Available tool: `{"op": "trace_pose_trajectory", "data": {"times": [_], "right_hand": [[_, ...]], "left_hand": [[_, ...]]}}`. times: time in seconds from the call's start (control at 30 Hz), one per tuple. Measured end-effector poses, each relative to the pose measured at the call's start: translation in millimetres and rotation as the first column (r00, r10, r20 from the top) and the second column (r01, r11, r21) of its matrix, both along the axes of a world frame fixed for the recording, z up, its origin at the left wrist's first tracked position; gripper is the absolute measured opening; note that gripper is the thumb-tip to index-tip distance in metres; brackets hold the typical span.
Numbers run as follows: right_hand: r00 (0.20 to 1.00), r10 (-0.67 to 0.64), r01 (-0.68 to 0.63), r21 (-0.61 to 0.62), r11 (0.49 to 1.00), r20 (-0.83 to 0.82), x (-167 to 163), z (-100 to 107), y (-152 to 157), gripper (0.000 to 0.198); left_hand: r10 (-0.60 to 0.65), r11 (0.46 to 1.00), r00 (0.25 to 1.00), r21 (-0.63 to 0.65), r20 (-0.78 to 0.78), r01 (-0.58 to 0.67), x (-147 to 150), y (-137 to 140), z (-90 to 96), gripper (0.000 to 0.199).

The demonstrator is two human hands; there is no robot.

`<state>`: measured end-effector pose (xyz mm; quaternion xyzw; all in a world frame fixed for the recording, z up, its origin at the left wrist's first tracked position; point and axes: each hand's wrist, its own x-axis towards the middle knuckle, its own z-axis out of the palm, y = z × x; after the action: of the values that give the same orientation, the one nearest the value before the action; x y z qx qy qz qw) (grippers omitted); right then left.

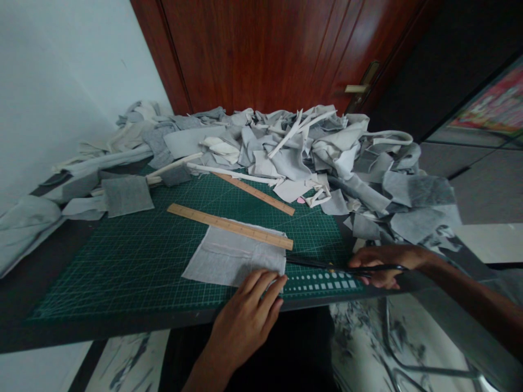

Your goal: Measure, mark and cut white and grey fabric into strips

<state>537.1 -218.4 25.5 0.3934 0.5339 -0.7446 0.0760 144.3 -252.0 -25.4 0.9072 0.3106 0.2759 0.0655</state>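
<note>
A piece of light grey fabric (229, 256) lies flat on the green cutting mat (134, 261). My left hand (255, 307) rests with its fingers stretched over the fabric's near right corner. In my right hand (378, 267) is a pair of black scissors (314, 263), whose blades point left and reach the fabric's right edge. A wooden ruler (231, 225) lies slantwise across the fabric's far edge. Behind it, a second wooden ruler (257, 194) lies on the mat, its far end by the scraps.
A heap of grey and white fabric scraps (281, 155) covers the back of the dark table (24, 326) and spreads down both sides. Behind stands a reddish wooden door (261, 54). A metal chair frame (429, 370) and more scraps are on the floor at lower right.
</note>
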Motion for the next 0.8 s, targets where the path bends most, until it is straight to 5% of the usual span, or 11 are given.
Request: {"op": "trace_pose_trajectory", "data": {"times": [0.8], "right_hand": [[0.998,-0.018,0.021,-0.043,0.999,0.063,-24,4,17,0.055]], "left_hand": [[-0.011,0.997,1.000,-0.079,0.011,0.012,0,-1,2.2,0.032]]}}
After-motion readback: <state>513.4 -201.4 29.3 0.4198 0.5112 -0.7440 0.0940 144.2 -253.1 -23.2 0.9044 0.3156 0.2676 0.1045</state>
